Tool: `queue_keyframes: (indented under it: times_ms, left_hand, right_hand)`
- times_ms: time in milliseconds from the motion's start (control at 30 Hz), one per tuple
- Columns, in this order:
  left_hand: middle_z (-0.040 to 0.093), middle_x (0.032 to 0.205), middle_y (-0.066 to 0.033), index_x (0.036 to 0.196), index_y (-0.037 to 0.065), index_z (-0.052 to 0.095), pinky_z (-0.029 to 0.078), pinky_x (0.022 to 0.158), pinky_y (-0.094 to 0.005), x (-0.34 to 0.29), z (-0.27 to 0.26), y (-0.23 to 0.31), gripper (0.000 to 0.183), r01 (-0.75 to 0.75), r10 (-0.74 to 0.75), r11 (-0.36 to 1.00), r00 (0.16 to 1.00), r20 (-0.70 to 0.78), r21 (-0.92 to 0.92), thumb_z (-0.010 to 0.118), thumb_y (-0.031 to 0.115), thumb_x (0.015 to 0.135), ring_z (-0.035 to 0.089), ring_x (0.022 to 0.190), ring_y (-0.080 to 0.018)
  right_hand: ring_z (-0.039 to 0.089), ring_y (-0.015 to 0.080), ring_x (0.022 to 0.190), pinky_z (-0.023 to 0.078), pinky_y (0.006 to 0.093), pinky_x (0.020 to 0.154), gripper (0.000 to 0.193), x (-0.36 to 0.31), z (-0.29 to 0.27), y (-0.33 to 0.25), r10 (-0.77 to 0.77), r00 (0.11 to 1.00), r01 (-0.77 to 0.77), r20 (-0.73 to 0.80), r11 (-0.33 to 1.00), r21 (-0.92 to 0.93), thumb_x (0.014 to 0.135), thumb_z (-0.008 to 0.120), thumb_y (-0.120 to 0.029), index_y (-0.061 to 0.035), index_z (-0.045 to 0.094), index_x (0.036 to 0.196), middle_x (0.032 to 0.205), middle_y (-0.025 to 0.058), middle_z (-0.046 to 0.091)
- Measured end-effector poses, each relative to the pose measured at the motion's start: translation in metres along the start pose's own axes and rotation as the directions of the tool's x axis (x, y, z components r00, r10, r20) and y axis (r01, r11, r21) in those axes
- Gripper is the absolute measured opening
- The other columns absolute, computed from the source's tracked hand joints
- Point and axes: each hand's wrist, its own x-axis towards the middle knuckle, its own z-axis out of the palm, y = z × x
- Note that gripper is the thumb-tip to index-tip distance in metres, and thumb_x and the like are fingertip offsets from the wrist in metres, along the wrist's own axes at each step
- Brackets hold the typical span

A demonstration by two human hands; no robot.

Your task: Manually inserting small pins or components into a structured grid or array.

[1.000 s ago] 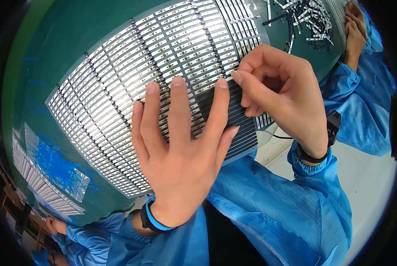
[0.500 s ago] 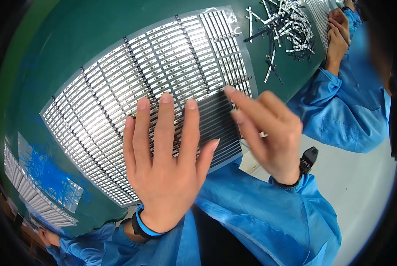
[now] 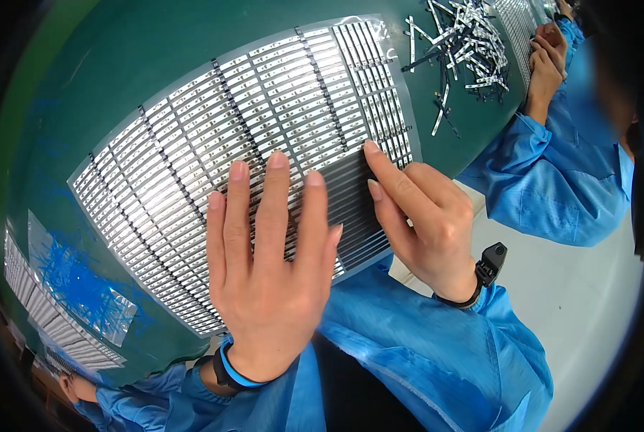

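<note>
My left hand [image 3: 268, 281] lies flat, fingers stretched, over a large clear sheet [image 3: 417, 137] covered with rows of narrow white-and-black strips [image 3: 192, 129]. My right hand [image 3: 426, 219] is at the sheet's right side. Its index fingertip touches the sheet beside the lowest strips of the right column, the thumb stands apart below, and the other fingers curl in; nothing shows between them. Between my hands is a bare dark patch [image 3: 347, 198] with thin parallel lines. My left palm hides part of the strips.
A heap of loose white-and-black strips [image 3: 473, 54] lies on the green table [image 3: 142, 43] at the far right. Thin blue slivers [image 3: 84, 288] are piled on clear film at the left. Co-workers' hands [image 3: 545, 61] and blue sleeves [image 3: 552, 187] are at both sides.
My right hand has shifted slightly left and come to rest with the index fingertip on the sheet. The left thumb has drawn in toward the fingers. The sheet has moved slightly right.
</note>
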Motion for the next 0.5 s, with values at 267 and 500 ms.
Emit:
queue_keyframes:
  times_ms: [267,500]
  left_hand:
    - [0.054,0.149,-0.0214,0.135,0.015,0.070,0.046,0.111,-0.0553,-0.004,-0.013,0.001,0.053,-0.020,0.022,0.999,0.999,0.040,-0.040,0.077,0.017,0.082,0.048,0.139,-0.0476]
    - [0.051,0.152,-0.0217,0.135,0.011,0.070,0.044,0.113,-0.0567,-0.009,-0.017,0.000,0.054,-0.008,0.014,0.999,0.991,0.135,-0.045,0.077,0.009,0.081,0.042,0.143,-0.0491]
  right_hand:
    - [0.057,0.0230,0.060,0.048,0.0372,0.056,0.038,0.000,-0.006,0.000,0.002,1.000,-0.004,0.031,0.999,0.051,0.081,0.078,0.001,0.0012,0.073,0.119,0.069,0.0062,0.053]
    - [0.061,0.0251,0.073,0.050,0.0343,0.066,0.011,0.011,-0.023,0.049,0.375,0.887,-0.379,-0.269,0.924,0.037,0.089,0.072,0.002,0.0009,0.064,0.096,0.086,0.0119,0.059]
